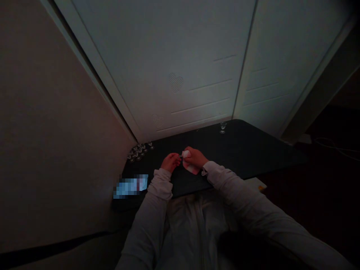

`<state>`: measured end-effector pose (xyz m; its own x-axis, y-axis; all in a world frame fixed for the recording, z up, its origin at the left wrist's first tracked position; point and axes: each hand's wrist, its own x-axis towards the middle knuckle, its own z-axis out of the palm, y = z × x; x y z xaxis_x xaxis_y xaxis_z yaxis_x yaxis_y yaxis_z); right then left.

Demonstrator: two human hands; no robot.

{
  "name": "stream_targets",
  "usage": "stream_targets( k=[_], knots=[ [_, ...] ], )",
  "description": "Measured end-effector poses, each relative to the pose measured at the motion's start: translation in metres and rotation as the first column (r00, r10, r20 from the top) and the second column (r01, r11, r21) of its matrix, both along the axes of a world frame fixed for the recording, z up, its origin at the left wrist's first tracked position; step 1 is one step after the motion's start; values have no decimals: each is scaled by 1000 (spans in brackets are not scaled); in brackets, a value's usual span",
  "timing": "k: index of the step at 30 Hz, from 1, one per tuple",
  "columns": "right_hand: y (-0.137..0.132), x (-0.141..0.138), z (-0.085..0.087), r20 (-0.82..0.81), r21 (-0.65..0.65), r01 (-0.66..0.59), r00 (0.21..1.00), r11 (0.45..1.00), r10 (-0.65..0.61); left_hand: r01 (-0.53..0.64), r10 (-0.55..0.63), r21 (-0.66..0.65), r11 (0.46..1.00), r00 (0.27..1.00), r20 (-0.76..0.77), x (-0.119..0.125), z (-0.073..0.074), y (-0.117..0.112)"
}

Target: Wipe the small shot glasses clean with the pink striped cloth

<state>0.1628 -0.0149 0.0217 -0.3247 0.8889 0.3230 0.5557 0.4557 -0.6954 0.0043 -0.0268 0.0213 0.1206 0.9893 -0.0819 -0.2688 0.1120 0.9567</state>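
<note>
Over the middle of the black table [168, 180], my two hands meet. My left hand [170, 162] pinches one end of a small stemmed glass [180, 156], whose short stem shows between the hands. A pink and white cloth [190, 167] is bunched in my right hand [198, 158] around the glass's other end, and part of it hangs below the fingers. The cloth hides most of the glass.
Several small stemmed glasses [138, 152] cluster at the table's left corner. A single stemmed glass [223, 128] stands at the back right. A pale blue blurred item [131, 186] lies front left. White panels [174, 45] rise behind the table.
</note>
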Motion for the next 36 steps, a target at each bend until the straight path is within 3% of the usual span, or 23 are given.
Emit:
stream_targets(
  k=[9, 18, 27, 36],
  knots=[
    [3, -2, 1, -154, -3, 43, 987, 999, -43, 17, -17, -11, 1000, 999, 28, 0, 1, 0],
    [4, -1, 4, -342, -86, -61, 939, 994, 28, 38, -38, 11, 999, 997, 61, -1, -1, 1],
    [4, 1, 6, -346, -148, -75, 938, 986, 20, 54, -54, -2, 999, 994, 96, -3, 0, 0],
    [8, -2, -4, -325, -89, -38, 946, 995, 7, 20, -16, -38, 999, 994, 112, -4, 1, -1]
  ],
)
